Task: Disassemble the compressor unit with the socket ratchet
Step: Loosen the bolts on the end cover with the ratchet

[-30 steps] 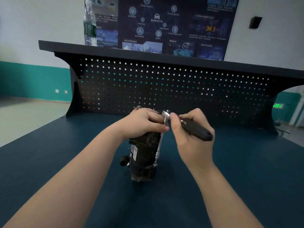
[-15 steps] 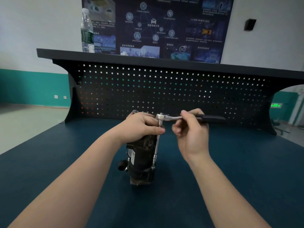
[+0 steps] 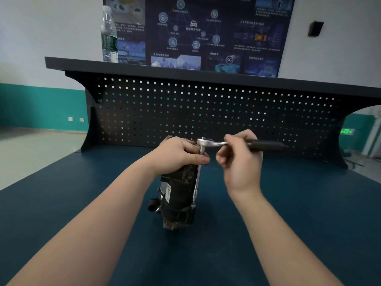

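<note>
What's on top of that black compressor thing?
The left hand grips the top of the compressor unit, hiding its upper face. Beside it, the socket ratchet drives a long extension downward.

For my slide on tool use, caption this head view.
Left hand steadies upright black compressor unit; right hand grips silver socket ratchet.

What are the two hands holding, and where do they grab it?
The left hand grips the top of the compressor unit. The right hand holds the socket ratchet by its metal shank, between head and black grip.
</note>
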Tool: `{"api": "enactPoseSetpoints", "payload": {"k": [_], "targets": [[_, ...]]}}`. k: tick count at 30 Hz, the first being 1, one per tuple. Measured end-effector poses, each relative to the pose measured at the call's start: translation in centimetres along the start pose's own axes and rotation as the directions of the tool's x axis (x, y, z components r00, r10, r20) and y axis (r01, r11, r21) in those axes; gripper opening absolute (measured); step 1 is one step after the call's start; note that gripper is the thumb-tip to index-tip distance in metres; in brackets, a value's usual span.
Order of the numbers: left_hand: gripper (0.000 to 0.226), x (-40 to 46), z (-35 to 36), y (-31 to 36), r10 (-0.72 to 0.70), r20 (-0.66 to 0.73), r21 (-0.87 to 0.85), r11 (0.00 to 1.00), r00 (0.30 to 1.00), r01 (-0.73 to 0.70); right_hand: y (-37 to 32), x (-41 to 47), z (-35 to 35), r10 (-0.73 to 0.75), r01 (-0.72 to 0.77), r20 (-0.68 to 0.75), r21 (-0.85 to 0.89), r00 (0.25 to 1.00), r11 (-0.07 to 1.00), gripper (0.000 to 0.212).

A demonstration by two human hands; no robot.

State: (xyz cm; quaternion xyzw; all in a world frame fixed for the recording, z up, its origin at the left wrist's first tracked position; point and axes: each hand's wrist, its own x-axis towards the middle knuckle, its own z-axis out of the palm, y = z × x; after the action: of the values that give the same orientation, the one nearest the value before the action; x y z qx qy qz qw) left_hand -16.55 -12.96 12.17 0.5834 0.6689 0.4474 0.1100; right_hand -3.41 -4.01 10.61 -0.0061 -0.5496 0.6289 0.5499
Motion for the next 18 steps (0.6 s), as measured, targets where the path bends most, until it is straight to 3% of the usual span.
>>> {"api": "enactPoseSetpoints", "payload": {"k": [1,2,3,4,5,6,7,8,9,11,13,14,15,16,17,18], "targets": [[0.010,0.1,0.0,0.0,0.002,0.006,0.025,1.000,1.000,-0.002,-0.1,-0.9,0.2,-0.235,0.250,0.083,-0.284,0.968,0.926,0.027],[0.005,0.1,-0.1,0.0,0.009,0.020,0.042,0.999,1.000,-0.010,0.1,-1.5,0.4,-0.365,0.419,0.206,-0.428,0.908,0.801,0.024],[0.005,0.1,-0.2,0.0,0.011,0.034,0.035,0.999,0.999,-0.012,0.2,-1.5,0.4,-0.387,0.468,0.263,-0.468,0.884,0.750,0.023],[0.007,0.0,-0.2,0.0,0.011,0.046,-0.003,1.000,0.999,-0.011,0.1,-1.3,0.5,-0.352,0.417,0.224,-0.439,0.909,0.796,0.024],[0.017,-0.1,-0.3,-0.1,0.007,0.051,-0.044,0.999,0.999,-0.005,-0.2,-0.7,0.6,-0.237,0.259,0.109,-0.302,0.965,0.917,0.027],[0.028,-0.1,-0.4,-0.1,0.004,0.058,-0.068,0.998,0.998,0.000,-0.5,0.1,0.5,-0.029,0.029,0.013,-0.054,1.000,0.998,0.032],[0.035,-0.1,-0.4,-0.2,-0.001,0.061,-0.076,0.997,0.998,0.005,-0.4,0.6,0.4,0.216,-0.210,-0.001,0.229,0.976,0.951,0.036],[0.038,-0.1,-0.4,-0.2,-0.003,0.058,-0.071,0.997,0.998,0.007,-0.2,1.2,0.3,0.412,-0.383,0.021,0.411,0.911,0.827,0.037],[0.038,-0.2,-0.4,-0.2,-0.001,0.053,-0.066,0.998,0.999,0.005,0.1,1.8,0.1,0.532,-0.481,0.039,0.486,0.846,0.730,0.034],[0.035,-0.4,-0.3,-0.2,0.008,0.043,-0.069,0.998,0.999,-0.005,0.7,2.4,0.1,0.579,-0.529,0.065,0.499,0.812,0.686,0.029],[0.030,-0.4,-0.2,-0.1,0.016,0.017,-0.060,0.998,1.000,-0.015,0.8,1.9,0.5,0.450,-0.409,0.015,0.446,0.893,0.797,0.027],[0.025,-0.2,-0.2,-0.1,0.017,0.000,-0.035,0.999,1.000,-0.017,0.9,1.2,0.5,0.261,-0.239,-0.032,0.303,0.965,0.923,0.027],[0.018,-0.1,-0.2,-0.1,0.016,-0.011,-0.005,1.000,1.000,-0.016,0.9,0.4,0.6,-0.010,0.012,-0.046,0.039,0.999,0.999,0.027],[0.011,0.0,-0.2,-0.2,0.015,-0.006,0.015,1.000,1.000,-0.015,1.0,-0.5,0.9,-0.256,0.258,0.037,-0.223,0.966,0.940,0.026],[0.008,0.0,-0.3,-0.2,0.013,0.013,0.010,1.000,1.000,-0.013,1.2,-1.1,1.1,-0.389,0.416,0.148,-0.347,0.909,0.841,0.023],[0.011,0.0,-0.4,-0.2,0.011,0.036,-0.016,1.000,0.999,-0.010,1.4,-1.2,1.0,-0.400,0.443,0.189,-0.372,0.897,0.816,0.021]]}}
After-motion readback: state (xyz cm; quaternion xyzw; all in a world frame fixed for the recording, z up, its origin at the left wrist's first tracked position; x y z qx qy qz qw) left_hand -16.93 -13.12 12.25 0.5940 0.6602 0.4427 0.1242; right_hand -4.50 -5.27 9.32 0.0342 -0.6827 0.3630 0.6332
